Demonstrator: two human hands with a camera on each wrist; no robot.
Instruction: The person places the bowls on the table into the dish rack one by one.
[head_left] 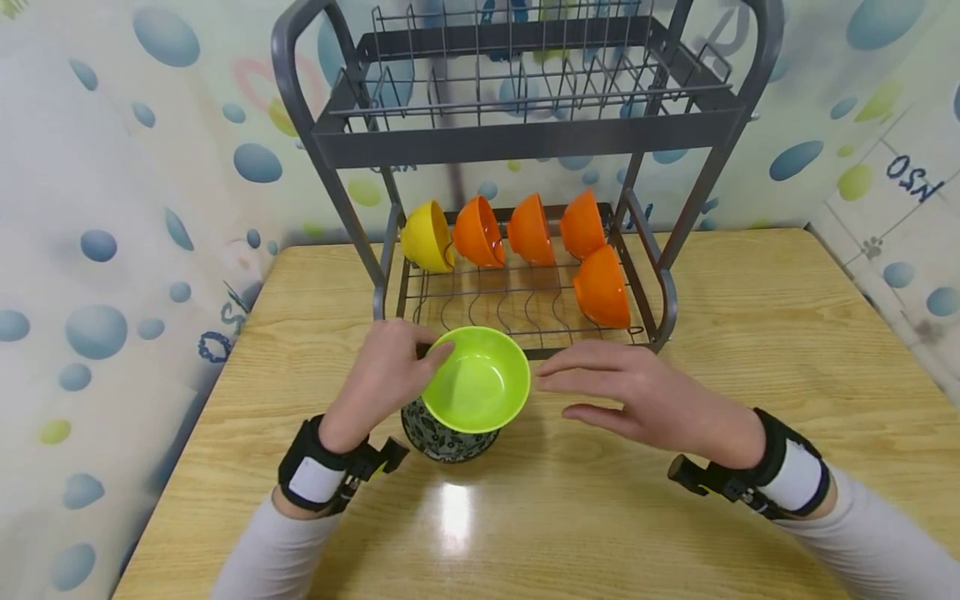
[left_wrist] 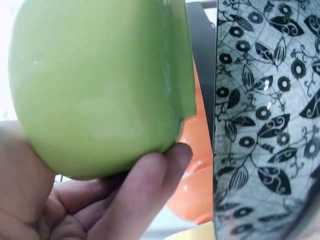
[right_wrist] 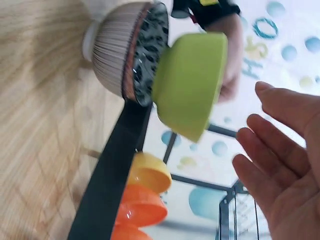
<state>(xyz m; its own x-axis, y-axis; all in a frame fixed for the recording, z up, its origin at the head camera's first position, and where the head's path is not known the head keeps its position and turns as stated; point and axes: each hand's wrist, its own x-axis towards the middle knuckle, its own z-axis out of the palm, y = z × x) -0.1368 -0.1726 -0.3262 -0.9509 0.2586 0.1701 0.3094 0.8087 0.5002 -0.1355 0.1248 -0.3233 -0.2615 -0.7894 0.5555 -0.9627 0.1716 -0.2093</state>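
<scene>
My left hand (head_left: 393, 367) grips a lime green bowl (head_left: 477, 381) at its left side, thumb over the rim and fingers curled beneath, as the left wrist view shows. Directly below it is a larger patterned bowl (head_left: 448, 439), with black leaves and flowers inside and a striped outside (right_wrist: 111, 50); the green bowl overlaps its opening. To the right of the green bowl, my right hand (head_left: 622, 387) is held in the air, fingers extended and apart from it. Nothing is in the right palm (right_wrist: 292, 170).
A dark two-tier dish rack (head_left: 525, 142) stands behind the hands. On its lower tier lean a yellow bowl (head_left: 426, 237) and several orange bowls (head_left: 602, 290). The upper wire tier (head_left: 480, 83) overhangs them. A wooden table (head_left: 735, 333) meets the patterned wall (head_left: 187, 208).
</scene>
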